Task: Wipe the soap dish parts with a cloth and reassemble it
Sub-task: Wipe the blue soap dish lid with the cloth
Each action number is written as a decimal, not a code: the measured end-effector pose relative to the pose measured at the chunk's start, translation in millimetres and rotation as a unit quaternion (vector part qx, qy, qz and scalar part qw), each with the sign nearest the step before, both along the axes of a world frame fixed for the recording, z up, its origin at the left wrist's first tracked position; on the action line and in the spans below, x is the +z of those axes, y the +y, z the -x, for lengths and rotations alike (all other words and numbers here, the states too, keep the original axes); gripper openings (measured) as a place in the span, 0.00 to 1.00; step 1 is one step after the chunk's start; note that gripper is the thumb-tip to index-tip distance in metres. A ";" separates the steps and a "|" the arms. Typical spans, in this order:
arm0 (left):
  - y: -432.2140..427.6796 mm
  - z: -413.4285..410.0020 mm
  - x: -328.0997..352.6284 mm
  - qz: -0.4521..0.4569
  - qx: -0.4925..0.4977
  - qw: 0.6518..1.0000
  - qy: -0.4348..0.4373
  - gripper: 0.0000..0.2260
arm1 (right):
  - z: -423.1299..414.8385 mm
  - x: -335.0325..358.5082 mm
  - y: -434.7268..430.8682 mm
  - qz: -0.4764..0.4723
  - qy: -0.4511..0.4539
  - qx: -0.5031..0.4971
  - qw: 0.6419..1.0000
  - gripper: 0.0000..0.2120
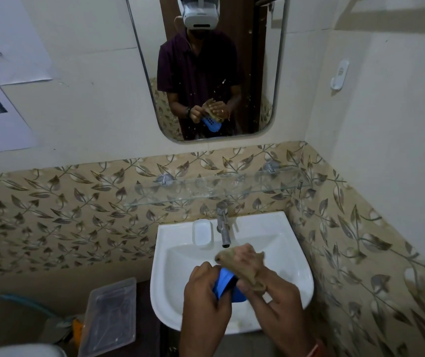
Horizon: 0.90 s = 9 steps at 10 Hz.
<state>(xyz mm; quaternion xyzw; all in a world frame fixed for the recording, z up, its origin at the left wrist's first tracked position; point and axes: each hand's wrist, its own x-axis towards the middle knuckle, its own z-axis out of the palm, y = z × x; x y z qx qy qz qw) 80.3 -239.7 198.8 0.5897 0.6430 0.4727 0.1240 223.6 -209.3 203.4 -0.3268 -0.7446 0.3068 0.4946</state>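
Observation:
Over the white basin [170,287] my left hand [206,297] grips a blue soap dish part [223,283] by its near edge. My right hand [265,287] holds a tan cloth [242,264] bunched over the blue part's far side, fingers curled round the cloth. Much of the blue part is hidden between hands and cloth. The mirror [206,73] reflects the blue part with holes in it and the cloth. A pale translucent dish part [202,231] lies on the basin's back ledge, left of the tap.
A metal tap [223,225] stands at the basin's back centre. A glass shelf [214,189] runs along the leaf-patterned tiles above it. A clear plastic box lid [110,310] sits low to the left of the basin. The right wall is close.

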 end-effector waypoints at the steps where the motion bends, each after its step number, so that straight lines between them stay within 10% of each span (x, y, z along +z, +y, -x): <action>1: -0.9 0.5 3.0 0.001 -0.004 1.000 -0.020 0.20 | -1.3 -0.7 5.0 -0.060 -0.034 0.036 0.997 0.17; 5: -2.2 1.2 7.6 -0.033 -0.035 0.988 -0.150 0.09 | 5.8 7.8 -3.2 0.050 0.051 -0.094 0.993 0.05; 6: -7.4 1.3 2.5 0.091 0.036 0.992 0.084 0.14 | 13.4 22.8 -7.9 -0.031 0.010 -0.018 0.999 0.16; 7: -20.6 -0.8 8.9 -0.046 0.010 0.992 -0.117 0.07 | 14.2 30.0 -8.6 -0.200 -0.092 0.055 0.974 0.17; 8: -3.5 1.0 -1.8 0.074 -0.039 0.987 -0.140 0.18 | 7.1 20.8 1.7 -0.156 -0.068 0.035 0.985 0.19; 9: 1.6 0.2 15.4 -0.035 -0.041 0.996 -0.071 0.12 | 1.1 17.2 8.5 -0.065 -0.011 -0.038 0.997 0.17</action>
